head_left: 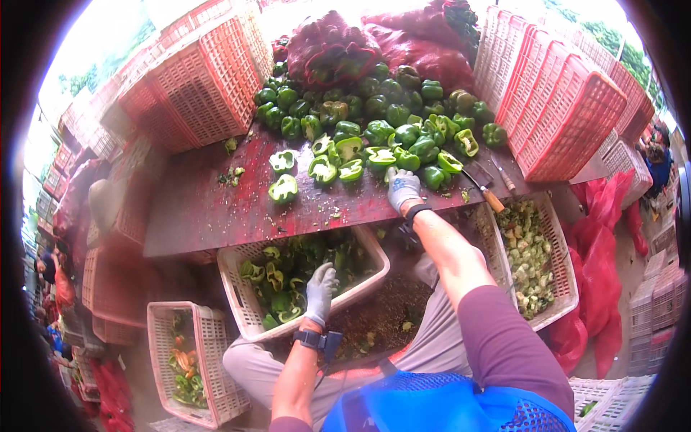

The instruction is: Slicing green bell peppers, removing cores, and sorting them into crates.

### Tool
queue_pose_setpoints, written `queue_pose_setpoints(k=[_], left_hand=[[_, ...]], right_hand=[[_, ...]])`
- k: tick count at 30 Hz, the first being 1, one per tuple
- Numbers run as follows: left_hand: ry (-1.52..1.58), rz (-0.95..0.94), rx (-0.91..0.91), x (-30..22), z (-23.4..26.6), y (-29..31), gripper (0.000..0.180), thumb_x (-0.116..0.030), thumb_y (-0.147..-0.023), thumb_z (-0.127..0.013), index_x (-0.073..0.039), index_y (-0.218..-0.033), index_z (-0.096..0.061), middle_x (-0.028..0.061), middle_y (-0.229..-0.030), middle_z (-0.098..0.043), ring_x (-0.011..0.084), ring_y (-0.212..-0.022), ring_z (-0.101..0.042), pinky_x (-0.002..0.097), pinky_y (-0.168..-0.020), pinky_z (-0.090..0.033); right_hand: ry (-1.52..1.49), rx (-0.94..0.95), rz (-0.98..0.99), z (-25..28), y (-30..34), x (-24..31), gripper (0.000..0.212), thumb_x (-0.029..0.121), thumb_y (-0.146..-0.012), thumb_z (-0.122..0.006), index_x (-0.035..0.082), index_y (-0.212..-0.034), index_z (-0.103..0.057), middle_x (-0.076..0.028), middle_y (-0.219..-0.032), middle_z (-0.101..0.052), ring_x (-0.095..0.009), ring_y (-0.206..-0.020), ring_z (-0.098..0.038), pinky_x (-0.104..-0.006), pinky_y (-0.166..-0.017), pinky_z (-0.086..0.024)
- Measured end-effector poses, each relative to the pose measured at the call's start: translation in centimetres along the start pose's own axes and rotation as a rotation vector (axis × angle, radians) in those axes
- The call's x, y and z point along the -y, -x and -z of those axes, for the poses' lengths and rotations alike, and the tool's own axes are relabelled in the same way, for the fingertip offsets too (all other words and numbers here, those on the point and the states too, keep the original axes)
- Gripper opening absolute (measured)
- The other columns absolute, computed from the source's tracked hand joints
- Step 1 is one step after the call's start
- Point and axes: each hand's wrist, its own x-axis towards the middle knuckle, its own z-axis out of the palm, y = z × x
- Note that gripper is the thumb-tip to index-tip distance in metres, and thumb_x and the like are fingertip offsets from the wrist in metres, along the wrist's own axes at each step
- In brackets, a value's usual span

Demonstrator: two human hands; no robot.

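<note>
My left hand (321, 291), in a pale grey glove, hovers above the right part of a crate (234, 288) filled with cut green pepper pieces (277, 277). Its fingers are loosely bent and apart, with nothing visible in them. My right hand (404, 189), gloved too, reaches over the table's near edge. Its fingers point at the halved green peppers (380, 157) and a whole green pepper (407, 160), seemingly touching or very near them. Right of it lie a knife with a wooden handle (493, 200) and a second slim tool (507, 178).
Whole green peppers (396, 93) are heaped across the table's (216, 205) back, below red mesh sacks (331, 47). Pink crates (209, 79) flank the heap. A crate of pepper cores (529, 252) stands at my right knee. Another crate (160, 324) with pepper scraps is at lower left.
</note>
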Motion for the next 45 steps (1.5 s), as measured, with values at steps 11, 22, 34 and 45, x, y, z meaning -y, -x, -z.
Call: queue_pose_setpoints(k=[11, 22, 34, 45], left_hand=[[0.813, 0.192, 0.134, -4.4, 1.8, -0.2, 0.063, -0.059, -0.105, -0.049, -0.011, -0.145, -0.050, 0.0126, -0.138, -0.060, 0.0318, -0.122, -0.061, 0.0473, -0.103, -0.051], [0.981, -0.179, -0.166, -3.3, 2.4, -0.2, 0.031, -0.034, -0.098, -0.066, -0.013, -0.121, -0.061, 0.0006, -0.107, -0.063, 0.0160, -0.104, -0.060, 0.0337, -0.097, -0.049], [0.639, -0.235, -0.200, -2.7, 4.5, -2.0, 0.030, -0.026, -0.098, -0.060, -0.011, -0.124, -0.059, 0.0044, -0.108, -0.063, 0.0177, -0.096, -0.064, 0.0336, -0.089, -0.055], [-1.088, -0.278, -0.371, -14.9, 9.5, -12.2, 0.071, -0.036, -0.091, -0.074, -0.019, -0.154, -0.046, 0.0188, -0.162, -0.036, 0.0396, -0.140, -0.049, 0.0474, -0.114, -0.043]], right_hand=[[-0.941, 0.110, 0.375, 6.7, 11.9, 13.1, 0.023, 0.021, -0.089, -0.066, 0.010, -0.109, -0.064, -0.019, -0.102, -0.071, -0.040, -0.099, -0.068, -0.0493, -0.086, -0.053], [-1.095, -0.039, 0.491, 7.9, 18.6, 21.0, 0.021, 0.010, -0.090, -0.064, 0.011, -0.111, -0.062, -0.016, -0.102, -0.070, -0.040, -0.094, -0.065, -0.0504, -0.083, -0.051], [-1.518, 0.596, 0.036, 9.3, 13.6, 16.5, 0.018, 0.018, -0.101, -0.061, 0.008, -0.115, -0.066, -0.012, -0.096, -0.072, -0.018, -0.091, -0.067, -0.0344, -0.080, -0.053], [0.058, 0.114, -0.244, 13.6, 14.5, -20.9, 0.035, 0.019, -0.093, -0.065, 0.012, -0.127, -0.063, -0.020, -0.113, -0.070, -0.039, -0.102, -0.067, -0.0489, -0.089, -0.053]])
